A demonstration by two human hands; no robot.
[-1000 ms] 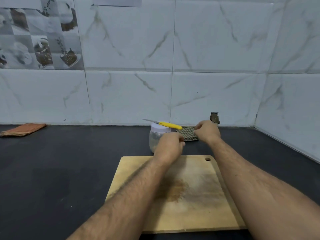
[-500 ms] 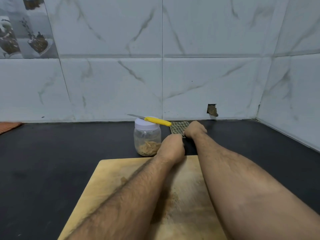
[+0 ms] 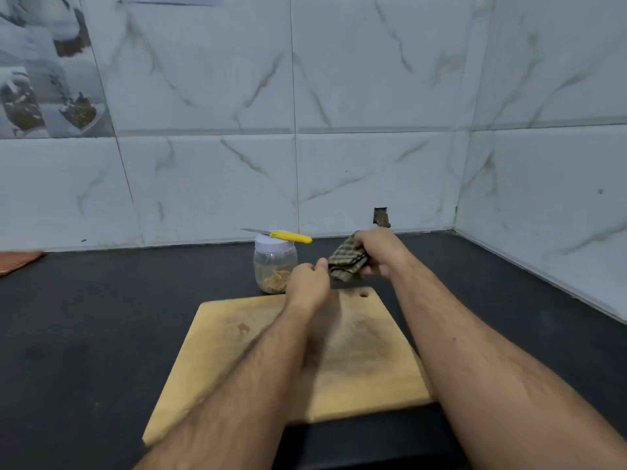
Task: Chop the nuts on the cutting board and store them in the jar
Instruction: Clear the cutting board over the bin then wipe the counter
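Since the earlier frame the checked cloth [image 3: 346,260] has been lifted off the worktop [image 3: 101,334] and is now held bunched in the right hand [image 3: 378,252], whose fingers are curled round it. The left hand [image 3: 310,281] has been drawn slightly apart from the right; its fingertips are just beside the cloth's near corner, and it cannot be told whether they pinch the cloth or only lie loosely curled.

The clear plastic jar [image 3: 274,266] is stood upright behind the far left part of the cutting board, just beside the left hand, with its white lid [image 3: 274,245] closed. Chopped nuts [image 3: 275,279] are seen in its lower part. A knife [image 3: 278,235] is laid flat across the lid, its long axis running left to right: the blade points left, the yellow handle right, and both ends overhang the lid.

The wooden cutting board [image 3: 366,361] is set slightly askew, its hanging hole at the far right corner. Brownish residue is left on its middle. Both forearms are stretched over it.

Bare dark worktop is seen on either side of the board. An orange cloth [image 3: 18,261] lies at the far left edge. The worktop is bounded behind and on the right by marble-patterned wall tiles [image 3: 373,96].
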